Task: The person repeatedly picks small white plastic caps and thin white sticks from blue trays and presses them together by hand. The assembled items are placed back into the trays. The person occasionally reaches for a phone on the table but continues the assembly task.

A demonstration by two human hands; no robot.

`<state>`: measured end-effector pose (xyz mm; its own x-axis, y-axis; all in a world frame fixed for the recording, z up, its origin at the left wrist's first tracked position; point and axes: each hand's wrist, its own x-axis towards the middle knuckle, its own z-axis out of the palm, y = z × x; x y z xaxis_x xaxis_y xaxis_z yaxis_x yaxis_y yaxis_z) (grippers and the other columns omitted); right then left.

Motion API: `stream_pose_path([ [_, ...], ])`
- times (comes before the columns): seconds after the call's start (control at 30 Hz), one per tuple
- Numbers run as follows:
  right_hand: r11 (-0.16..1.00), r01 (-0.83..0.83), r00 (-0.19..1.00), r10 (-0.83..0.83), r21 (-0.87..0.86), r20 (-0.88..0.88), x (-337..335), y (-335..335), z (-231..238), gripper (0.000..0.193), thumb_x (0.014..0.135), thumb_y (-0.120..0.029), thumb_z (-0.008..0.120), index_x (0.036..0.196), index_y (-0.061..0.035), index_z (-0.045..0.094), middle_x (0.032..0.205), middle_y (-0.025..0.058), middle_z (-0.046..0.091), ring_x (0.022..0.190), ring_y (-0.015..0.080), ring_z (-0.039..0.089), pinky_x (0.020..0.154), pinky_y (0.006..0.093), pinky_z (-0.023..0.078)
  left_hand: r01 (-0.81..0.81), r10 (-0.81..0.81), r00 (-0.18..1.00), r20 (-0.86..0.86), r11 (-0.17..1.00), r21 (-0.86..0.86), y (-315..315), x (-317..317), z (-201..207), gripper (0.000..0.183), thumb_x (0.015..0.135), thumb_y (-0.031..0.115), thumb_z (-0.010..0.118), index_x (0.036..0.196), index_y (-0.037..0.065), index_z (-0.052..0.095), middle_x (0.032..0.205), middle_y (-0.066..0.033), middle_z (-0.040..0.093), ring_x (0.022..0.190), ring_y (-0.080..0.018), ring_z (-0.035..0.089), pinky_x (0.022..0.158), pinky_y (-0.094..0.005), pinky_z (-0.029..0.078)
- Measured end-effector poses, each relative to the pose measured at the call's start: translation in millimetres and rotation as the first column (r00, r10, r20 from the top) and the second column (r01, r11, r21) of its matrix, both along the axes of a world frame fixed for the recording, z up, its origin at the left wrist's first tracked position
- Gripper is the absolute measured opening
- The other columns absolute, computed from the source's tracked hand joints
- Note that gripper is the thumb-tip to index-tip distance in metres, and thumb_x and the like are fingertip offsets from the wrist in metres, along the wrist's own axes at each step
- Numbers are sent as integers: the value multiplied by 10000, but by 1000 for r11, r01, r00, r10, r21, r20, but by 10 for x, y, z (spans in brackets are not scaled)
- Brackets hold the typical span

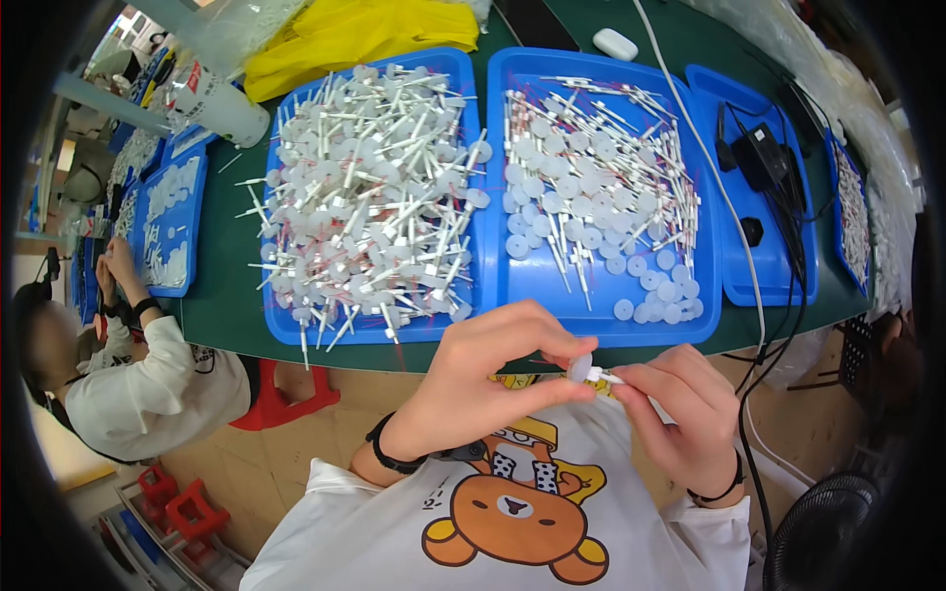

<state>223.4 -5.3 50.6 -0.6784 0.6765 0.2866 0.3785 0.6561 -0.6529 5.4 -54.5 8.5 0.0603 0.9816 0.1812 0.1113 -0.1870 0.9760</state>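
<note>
My left hand [503, 369] pinches a translucent white plastic disc [580, 368] between thumb and fingers, just in front of the table edge. My right hand [685, 409] is closed on a thin white stick-like part [605, 376], whose end meets the middle of the disc. Whether the two are joined cannot be made out. Beyond my hands stands a blue tray [503, 286] with loose discs [670, 295] at its near right and white sticks with thin red wires [680, 187]. Left of it, another blue tray [296, 333] is heaped with disc-and-stick pieces [370, 197].
A third blue tray [744, 286] holds a black power adapter [761, 156] and cables. A white cable [724, 187] crosses the trays' right side. Yellow plastic bag [360, 39], white cup [232, 110] and white case [616, 44] lie behind. Another person [158, 384] works at left.
</note>
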Motion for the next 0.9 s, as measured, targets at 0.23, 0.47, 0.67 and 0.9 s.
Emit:
stream_pose_path([
  [0.23, 984, 157, 987, -159, -78, -12, -169, -44, -7, 300, 776, 19, 757, 1066, 1, 684, 871, 105, 681, 753, 275, 616, 677, 369, 463, -643, 625, 761, 171, 763, 71, -27, -433, 71, 407, 833, -80, 734, 1206, -25, 577, 1102, -80, 637, 865, -114, 621, 780, -266, 525],
  [0.47, 995, 51, 998, -48, -90, 28, -177, -1, -24, 275, 773, 22, 750, 1039, -14, 687, 893, 97, 686, 768, 264, 623, 680, 357, 459, -691, 821, 442, -362, 569, 447, 123, -1083, 51, 361, 858, 21, 728, 1207, 3, 638, 1326, -178, 604, 1170, -289, 618, 973, -370, 497],
  [0.67, 988, 80, 994, -89, -130, -63, -190, 9, 213, 218, 747, -2, 778, 954, -20, 712, 807, 78, 672, 715, 260, 619, 634, 362, 455, -655, 769, 383, -512, 617, 436, 10, -949, 65, 270, 832, 37, 735, 1101, 49, 719, 1286, -152, 652, 1224, -347, 603, 1022, -412, 470],
  [0.9, 459, -678, 659, 34, -574, -751, -104, 1, 1040, 195, 1038, -204, 531, 1225, -151, 511, 931, 64, 659, 965, 239, 699, 940, 431, 516, -441, 623, 612, -487, 780, 443, -113, -437, 87, 241, 783, -34, 737, 1007, 54, 716, 1059, -84, 695, 1088, -290, 643, 956, -419, 492],
])
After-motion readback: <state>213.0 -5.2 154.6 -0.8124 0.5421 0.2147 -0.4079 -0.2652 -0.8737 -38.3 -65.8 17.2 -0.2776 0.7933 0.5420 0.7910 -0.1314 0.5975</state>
